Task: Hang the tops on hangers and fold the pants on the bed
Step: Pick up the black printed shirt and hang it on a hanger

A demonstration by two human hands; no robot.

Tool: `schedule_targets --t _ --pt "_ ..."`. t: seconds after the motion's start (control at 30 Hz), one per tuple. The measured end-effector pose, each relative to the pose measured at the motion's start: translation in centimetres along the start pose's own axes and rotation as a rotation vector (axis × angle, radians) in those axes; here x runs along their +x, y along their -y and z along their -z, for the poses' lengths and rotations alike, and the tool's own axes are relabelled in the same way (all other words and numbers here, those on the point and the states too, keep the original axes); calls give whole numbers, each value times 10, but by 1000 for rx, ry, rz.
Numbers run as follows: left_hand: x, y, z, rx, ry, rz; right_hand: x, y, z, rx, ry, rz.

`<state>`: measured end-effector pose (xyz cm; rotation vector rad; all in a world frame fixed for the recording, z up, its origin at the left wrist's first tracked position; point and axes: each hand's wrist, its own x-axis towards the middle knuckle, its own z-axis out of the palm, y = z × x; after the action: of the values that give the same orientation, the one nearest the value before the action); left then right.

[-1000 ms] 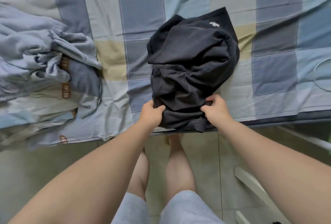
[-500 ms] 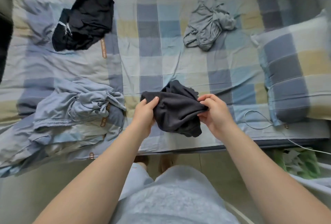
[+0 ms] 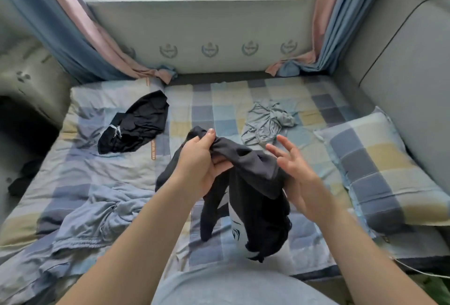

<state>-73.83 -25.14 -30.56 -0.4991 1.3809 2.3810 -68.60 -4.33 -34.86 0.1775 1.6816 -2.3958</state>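
A dark grey garment (image 3: 253, 197) with a white print hangs in the air above the bed's near edge. My left hand (image 3: 202, 165) grips its upper edge, thumb and fingers curled round the cloth. My right hand (image 3: 295, 173) is beside the garment's right side, fingers spread and straight, its palm against the fabric. A black garment (image 3: 136, 124) lies crumpled at the far left of the bed. A light grey garment (image 3: 266, 122) lies bunched at the far right.
The checked bed sheet (image 3: 211, 100) spans the view. A rumpled blue blanket (image 3: 92, 219) lies at the near left, a checked pillow (image 3: 379, 165) at the right. Curtains (image 3: 80, 36) and a window wall stand behind, a grey headboard (image 3: 401, 61) to the right.
I lifted the dark grey garment off the bed and raised it; it now hangs unrolled. My right hand let go of it and spread its fingers. The view tilted up.
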Motion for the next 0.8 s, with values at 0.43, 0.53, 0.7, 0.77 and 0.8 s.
schedule_targets --t 0.43,0.53,0.7,0.77,0.8 --pt "-15 -46 -12 -134 30 -89 18 -57 7 -777 103 -180" --pt "-3 -56 8 -194 -40 -122 21 -53 33 -902 34 -191" --pt "26 -49 53 -21 -249 -147 20 -14 44 -740 -114 -50" --pt "35 -38 68 121 -319 -125 19 4 33 -654 -122 0" --pt "38 -32 74 211 -325 -100 19 14 26 -614 -125 23"
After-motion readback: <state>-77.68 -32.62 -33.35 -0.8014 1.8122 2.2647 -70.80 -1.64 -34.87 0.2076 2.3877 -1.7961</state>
